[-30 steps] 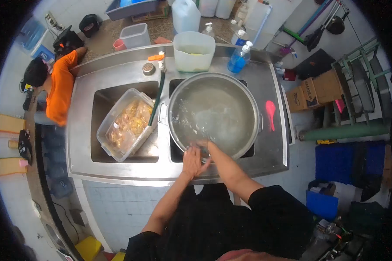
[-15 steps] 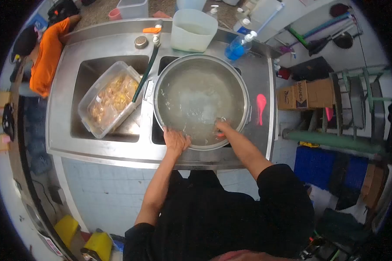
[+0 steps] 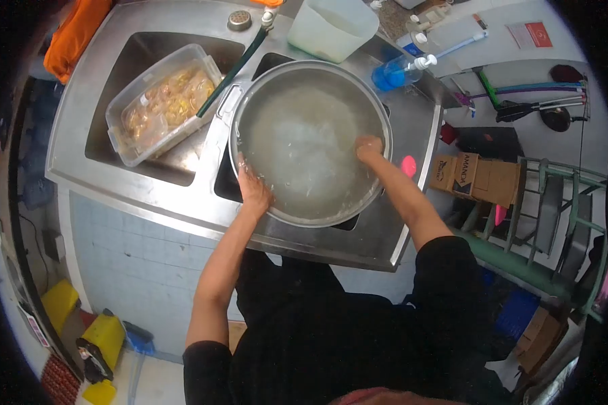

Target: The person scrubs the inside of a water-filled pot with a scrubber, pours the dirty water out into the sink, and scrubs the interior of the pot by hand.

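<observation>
A large round metal pot (image 3: 304,135) full of cloudy water sits over the right sink basin. My left hand (image 3: 255,192) is at its lower left rim, with the fingers around the edge. Inside the pot, near the right wall, my right hand (image 3: 369,147) dips into the water. Its fingers look curled, and the murky water hides what they may hold. A pink ladle-like utensil (image 3: 409,165) lies on the steel counter just right of the pot, mostly hidden by my right forearm.
In the left basin, a clear plastic tub (image 3: 132,145) holds wet yellowish-brown pieces. A dark green hose (image 3: 233,71) hangs beside the pot. Behind stand a translucent container (image 3: 331,30) and a blue pump bottle (image 3: 392,74). Someone's orange clothing (image 3: 74,37) shows upper left.
My right hand has moved from the pot's near side toward its right wall. My left hand stays at the rim, a little farther round to the left. The view has shifted and turned.
</observation>
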A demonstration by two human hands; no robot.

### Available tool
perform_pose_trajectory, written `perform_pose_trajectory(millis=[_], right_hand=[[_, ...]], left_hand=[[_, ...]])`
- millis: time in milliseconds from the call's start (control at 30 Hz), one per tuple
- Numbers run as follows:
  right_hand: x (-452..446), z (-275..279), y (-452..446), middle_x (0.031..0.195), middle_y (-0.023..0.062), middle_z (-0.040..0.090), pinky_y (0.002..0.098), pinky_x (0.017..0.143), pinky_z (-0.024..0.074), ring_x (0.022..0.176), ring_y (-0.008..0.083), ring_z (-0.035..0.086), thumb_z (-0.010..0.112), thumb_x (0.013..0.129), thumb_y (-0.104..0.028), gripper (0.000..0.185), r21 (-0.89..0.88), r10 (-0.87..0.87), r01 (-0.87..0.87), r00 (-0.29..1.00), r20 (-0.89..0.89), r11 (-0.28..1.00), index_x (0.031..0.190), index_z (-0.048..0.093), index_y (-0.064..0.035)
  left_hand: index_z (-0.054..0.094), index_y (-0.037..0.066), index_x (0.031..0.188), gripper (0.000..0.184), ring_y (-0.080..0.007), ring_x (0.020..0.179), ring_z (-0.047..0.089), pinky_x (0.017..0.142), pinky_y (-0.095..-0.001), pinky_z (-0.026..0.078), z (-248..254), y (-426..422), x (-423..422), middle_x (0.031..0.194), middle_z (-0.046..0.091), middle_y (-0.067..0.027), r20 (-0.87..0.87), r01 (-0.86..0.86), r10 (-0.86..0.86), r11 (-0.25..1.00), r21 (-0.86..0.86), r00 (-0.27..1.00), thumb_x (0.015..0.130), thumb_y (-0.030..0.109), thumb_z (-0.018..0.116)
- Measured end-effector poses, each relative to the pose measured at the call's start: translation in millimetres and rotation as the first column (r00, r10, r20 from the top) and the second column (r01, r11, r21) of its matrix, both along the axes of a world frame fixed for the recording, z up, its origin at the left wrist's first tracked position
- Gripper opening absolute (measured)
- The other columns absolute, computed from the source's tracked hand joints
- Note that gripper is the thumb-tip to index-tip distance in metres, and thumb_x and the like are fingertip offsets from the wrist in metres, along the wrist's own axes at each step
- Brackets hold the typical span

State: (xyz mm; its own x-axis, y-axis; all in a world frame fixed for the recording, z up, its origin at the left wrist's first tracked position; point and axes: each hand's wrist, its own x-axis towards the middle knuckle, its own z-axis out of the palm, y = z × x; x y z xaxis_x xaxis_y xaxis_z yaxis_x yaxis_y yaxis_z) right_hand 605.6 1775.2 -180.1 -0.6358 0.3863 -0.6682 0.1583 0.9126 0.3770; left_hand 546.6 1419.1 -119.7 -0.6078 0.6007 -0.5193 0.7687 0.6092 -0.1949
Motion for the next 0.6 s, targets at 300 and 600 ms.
perform_pose_trajectory(millis=[300, 600], right_hand=[[-20, 16, 9, 0.104, 0.012, 0.071, 0.0457, 0.071, 0.0549, 0.094, 0.0303, 0.069, 0.047, 0.093, -0.021, 0.028, 0.078, 0.084, -0.073, 0.985, -0.15, 0.994, 0.102, 0.072, -0.0107], [23, 23, -27, 0.107, 0.0123, 0.071, 0.0435, 0.075, 0.055, 0.093, 0.0296, 0.07, 0.051, 0.088, -0.017, 0.027, 0.0, -0.034, 0.034, 0.988, -0.15, 0.999, 0.102, 0.073, -0.0096]], left_hand=[[0.03, 0.013, 0.15, 0.058, -0.0247, 0.144, 0.025, 0.118, -0.0504, -0.001, -11, 3, -6, 0.153, 0.034, -0.0081, -0.017, 0.013, -0.013, 1.0, -0.024, 1.0, 0.098, 0.04, 0.029], [0.037, 0.009, 0.146, 0.059, -0.026, 0.14, 0.031, 0.117, -0.0476, 0.007, -21, -8, 11, 0.149, 0.04, -0.0102, 0.047, -0.041, 0.035, 0.989, 0.139, 0.998, 0.095, 0.038, 0.032]])
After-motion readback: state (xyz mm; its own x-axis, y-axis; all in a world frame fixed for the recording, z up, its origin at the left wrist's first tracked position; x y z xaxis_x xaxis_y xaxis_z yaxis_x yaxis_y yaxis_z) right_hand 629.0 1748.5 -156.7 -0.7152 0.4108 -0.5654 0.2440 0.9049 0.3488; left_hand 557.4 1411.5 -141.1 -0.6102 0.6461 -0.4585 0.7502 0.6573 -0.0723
